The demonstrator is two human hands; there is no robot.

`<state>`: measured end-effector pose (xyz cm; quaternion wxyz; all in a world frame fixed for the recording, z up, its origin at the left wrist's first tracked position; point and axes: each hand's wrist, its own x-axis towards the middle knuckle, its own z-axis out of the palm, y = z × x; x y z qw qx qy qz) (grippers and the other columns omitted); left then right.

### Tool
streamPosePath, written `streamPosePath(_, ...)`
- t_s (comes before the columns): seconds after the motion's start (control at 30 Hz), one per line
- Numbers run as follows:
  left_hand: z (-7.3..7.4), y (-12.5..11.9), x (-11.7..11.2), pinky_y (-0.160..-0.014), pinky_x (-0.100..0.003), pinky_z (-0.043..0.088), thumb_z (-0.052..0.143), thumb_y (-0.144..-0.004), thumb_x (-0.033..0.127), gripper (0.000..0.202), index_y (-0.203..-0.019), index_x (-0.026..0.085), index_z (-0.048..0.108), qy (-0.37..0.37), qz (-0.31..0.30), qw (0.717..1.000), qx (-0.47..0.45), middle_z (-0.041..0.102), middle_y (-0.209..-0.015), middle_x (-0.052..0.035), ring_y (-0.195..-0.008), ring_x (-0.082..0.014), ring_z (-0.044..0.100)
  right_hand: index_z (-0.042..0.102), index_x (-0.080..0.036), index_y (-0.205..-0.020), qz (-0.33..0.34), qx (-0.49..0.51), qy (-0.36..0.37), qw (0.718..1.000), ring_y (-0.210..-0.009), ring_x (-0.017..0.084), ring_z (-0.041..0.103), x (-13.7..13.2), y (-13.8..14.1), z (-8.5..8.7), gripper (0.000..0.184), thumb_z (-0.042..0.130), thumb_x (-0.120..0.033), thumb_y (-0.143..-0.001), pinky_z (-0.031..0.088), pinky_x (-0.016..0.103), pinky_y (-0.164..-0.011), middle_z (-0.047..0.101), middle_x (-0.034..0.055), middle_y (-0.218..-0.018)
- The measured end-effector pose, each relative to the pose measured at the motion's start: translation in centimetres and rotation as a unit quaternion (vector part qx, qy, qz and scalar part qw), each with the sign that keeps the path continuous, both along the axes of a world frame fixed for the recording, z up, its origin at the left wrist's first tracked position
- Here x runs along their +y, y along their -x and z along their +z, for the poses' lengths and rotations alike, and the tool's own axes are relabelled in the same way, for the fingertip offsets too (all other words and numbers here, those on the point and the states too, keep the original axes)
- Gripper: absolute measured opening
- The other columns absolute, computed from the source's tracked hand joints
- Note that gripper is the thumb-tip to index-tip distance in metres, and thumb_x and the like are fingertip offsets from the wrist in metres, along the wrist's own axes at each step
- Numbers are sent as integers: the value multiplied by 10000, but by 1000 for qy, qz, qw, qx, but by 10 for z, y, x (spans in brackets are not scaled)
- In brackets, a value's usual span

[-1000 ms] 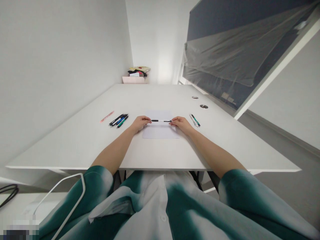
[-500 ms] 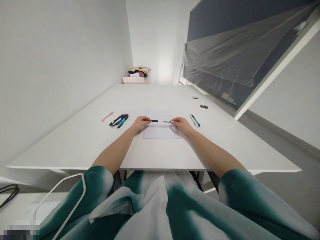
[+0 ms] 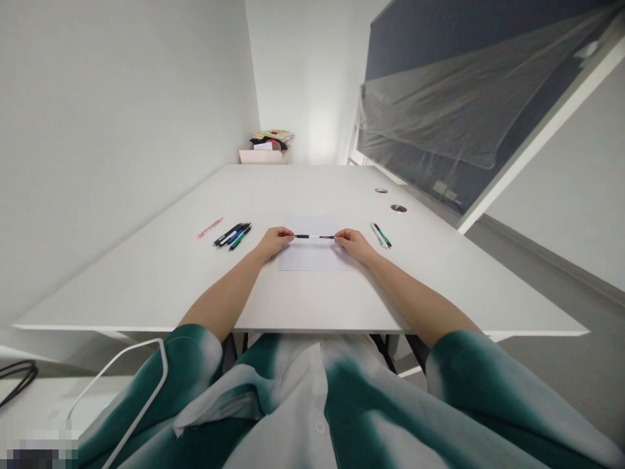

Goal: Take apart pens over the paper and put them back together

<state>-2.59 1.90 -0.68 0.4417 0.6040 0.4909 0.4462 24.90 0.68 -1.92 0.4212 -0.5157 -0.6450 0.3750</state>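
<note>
A black-and-white pen (image 3: 314, 236) lies level between my two hands, over a pale sheet of paper (image 3: 312, 259). My left hand (image 3: 276, 242) pinches its left tip, beside the black grip. At the other end, the fingers of my right hand (image 3: 352, 243) are closed on the pen near its clip. To the left is a cluster of several pens (image 3: 232, 236), black, blue and green. A pink ruler-like strip (image 3: 209, 228) lies beyond them. Right of my right hand rest a green-and-black pen (image 3: 383, 235) and a white pen (image 3: 378, 236).
The white table (image 3: 146, 286) runs back to a pink box (image 3: 261, 156) piled with cloth-like items. Two round grommets (image 3: 398, 208) are set in its right side. A dark panel (image 3: 420, 117) under plastic film stands along the right. A white bent frame (image 3: 163, 368) is at lower left.
</note>
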Motion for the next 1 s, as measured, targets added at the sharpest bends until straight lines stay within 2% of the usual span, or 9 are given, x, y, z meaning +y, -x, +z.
streamPosePath(0.23,2,0,-1,-624,-280,411,759,-613,233,119,-701,165,718,-6,3,1000,12,574,-560,7,-620,-136,513,606,-190,-762,-8,-7,-7,1000,-598,129,461,0,-1,0,180,641,-341,-670,362,256,-575,555,-20,-604)
streamPosePath(0.47,0,-1,1,-657,-291,424,760,-626,221,101,-699,165,719,-4,8,1000,11,577,-565,3,-638,-144,528,596,-191,-760,-1,-5,-8,1000,-587,128,454,2,-1,-2,232,646,-399,-671,362,263,-582,542,-27,-593)
streamPosePath(0.6,0,-1,0,-655,-286,424,744,-652,219,72,-695,167,718,-9,6,1000,10,599,-593,-4,-621,-132,520,597,-188,-749,-3,0,-8,1000,-585,128,463,2,-1,-2,210,646,-380,-679,374,266,-592,546,-28,-586)
streamPosePath(1.0,-2,0,1,-655,-287,423,789,-631,338,200,-717,168,726,-16,-2,1000,25,605,-601,-13,-642,-141,518,600,-180,-744,-3,11,-9,1000,-587,128,470,0,-1,-1,237,643,-408,-692,375,272,-604,565,-15,-604)
